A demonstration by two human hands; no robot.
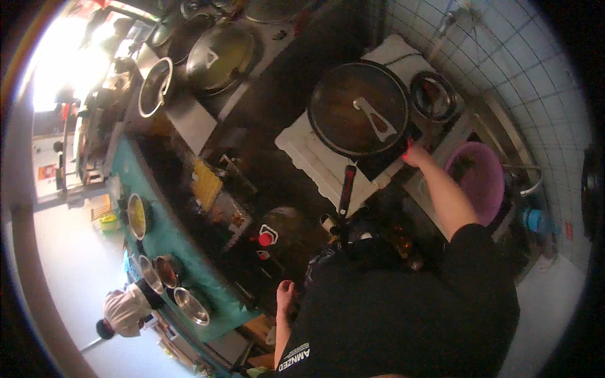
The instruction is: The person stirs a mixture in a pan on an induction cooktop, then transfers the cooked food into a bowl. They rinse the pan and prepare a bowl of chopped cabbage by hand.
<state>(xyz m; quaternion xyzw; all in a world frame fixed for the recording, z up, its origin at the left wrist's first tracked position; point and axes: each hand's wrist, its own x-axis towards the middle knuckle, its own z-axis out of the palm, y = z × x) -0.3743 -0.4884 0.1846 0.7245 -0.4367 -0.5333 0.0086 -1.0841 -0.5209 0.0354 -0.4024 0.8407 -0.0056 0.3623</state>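
My right hand (414,153) reaches to the front edge of a white stove (299,148), close beside a large round black pan. Its fingers are curled and show a pinkish glow; what they grip, if anything, is hidden. A lid (337,94) with a silver handle (377,120) covers the pan. The pan's long black handle (346,189) points back toward my body. Low at my left side hangs my left hand (285,293), its fingers loosely curled with nothing visible in them.
Right of my arm stands a purple basin (485,183). An empty burner (433,96) sits beside the pan. On the left, a green-covered table (214,296) bears several metal bowls (191,305); another person (126,309) stands beyond it. Another lidded pan (220,57) is at the back.
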